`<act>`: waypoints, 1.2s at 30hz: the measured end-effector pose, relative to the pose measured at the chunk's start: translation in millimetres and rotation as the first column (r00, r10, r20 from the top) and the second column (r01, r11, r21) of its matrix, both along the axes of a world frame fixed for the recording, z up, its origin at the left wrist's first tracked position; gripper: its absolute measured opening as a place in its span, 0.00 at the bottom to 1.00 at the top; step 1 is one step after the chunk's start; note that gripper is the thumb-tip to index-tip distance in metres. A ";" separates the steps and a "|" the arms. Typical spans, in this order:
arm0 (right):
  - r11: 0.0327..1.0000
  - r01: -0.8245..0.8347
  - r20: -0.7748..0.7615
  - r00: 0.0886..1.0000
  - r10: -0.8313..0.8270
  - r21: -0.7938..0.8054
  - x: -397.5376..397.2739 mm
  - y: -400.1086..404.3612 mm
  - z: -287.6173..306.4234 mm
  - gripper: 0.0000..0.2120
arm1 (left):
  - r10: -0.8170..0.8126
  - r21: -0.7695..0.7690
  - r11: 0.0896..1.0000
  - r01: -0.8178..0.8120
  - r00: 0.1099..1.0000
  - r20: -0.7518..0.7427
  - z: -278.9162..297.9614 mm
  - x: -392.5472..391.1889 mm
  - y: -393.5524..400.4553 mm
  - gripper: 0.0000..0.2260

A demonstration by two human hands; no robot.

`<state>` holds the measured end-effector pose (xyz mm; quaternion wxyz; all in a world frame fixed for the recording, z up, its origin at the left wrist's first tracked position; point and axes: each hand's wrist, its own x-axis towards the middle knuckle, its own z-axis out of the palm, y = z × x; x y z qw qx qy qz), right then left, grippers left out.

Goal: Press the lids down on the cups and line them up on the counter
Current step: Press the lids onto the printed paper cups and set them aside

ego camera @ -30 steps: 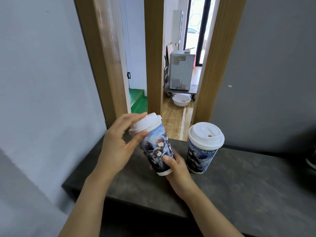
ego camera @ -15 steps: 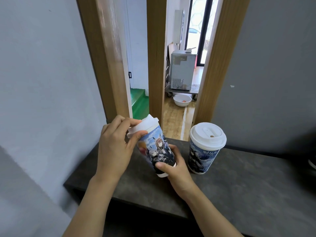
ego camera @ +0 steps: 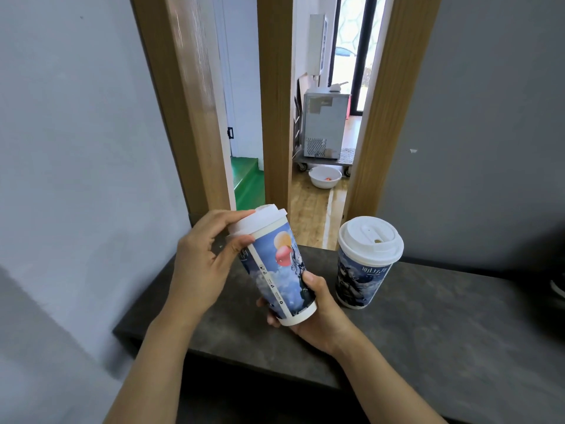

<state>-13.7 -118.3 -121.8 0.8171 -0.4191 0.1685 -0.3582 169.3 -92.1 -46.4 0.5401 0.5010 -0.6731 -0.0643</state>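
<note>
2 printed cups, contents hidden: right hand [ego camera: 318, 316] grips the tilted cup [ego camera: 282, 270], left hand [ego camera: 204, 264] pinches its lid [ego camera: 260, 220]; second lidded cup [ego camera: 363, 270] stands on the counter [ego camera: 428, 332].

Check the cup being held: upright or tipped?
Tipped. The held cup leans left, off the counter; right hand grips its base, left hand pinches its lid.
</note>
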 end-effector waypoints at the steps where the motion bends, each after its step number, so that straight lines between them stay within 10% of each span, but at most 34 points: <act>1: 1.000 0.001 -0.009 1.000 -0.001 -0.002 0.7 0.5 0.4 0.38 | 0.033 -0.009 0.999 -0.033 0.999 0.025 0.5 -0.4 -0.3 0.10; 9: 0.705 0.395 -0.223 0.759 -0.612 -0.589 4.1 7.2 -16.4 0.28 | 0.258 -0.091 0.966 -0.242 0.925 0.280 2.7 -6.4 6.2 0.20; 13: 0.272 0.348 -0.080 0.478 -0.875 -0.897 6.3 14.0 -24.1 0.22 | 0.270 -0.146 0.961 -0.234 0.908 0.321 0.2 -0.6 12.5 0.19; 17: -0.212 0.378 0.299 0.191 -0.935 -0.901 -1.8 24.2 -22.8 0.12 | 0.178 -0.149 0.979 -0.141 0.945 0.276 -14.1 5.3 11.2 0.18; 21: -0.379 0.503 0.368 -0.126 -0.921 -0.776 -27.5 26.9 -19.7 0.19 | 0.083 -0.049 0.996 -0.072 0.963 0.255 -40.2 -11.7 7.7 0.25; 24: -0.264 0.524 0.191 -0.190 -0.963 -0.810 -52.5 18.7 -20.4 0.34 | 0.090 -0.048 0.995 -0.087 0.992 0.085 -47.0 -23.7 3.5 0.26; 28: 0.253 0.616 -0.225 0.125 -0.966 -0.746 -66.4 7.3 -21.3 0.48 | 0.086 0.012 0.996 -0.086 0.986 -0.140 -64.8 -33.1 -3.6 0.40; 36: 0.274 0.641 -0.265 0.113 -0.958 -0.717 -88.0 4.0 -24.3 0.38 | 0.047 0.076 0.997 -0.024 0.946 -0.320 -88.6 -56.6 -10.2 0.49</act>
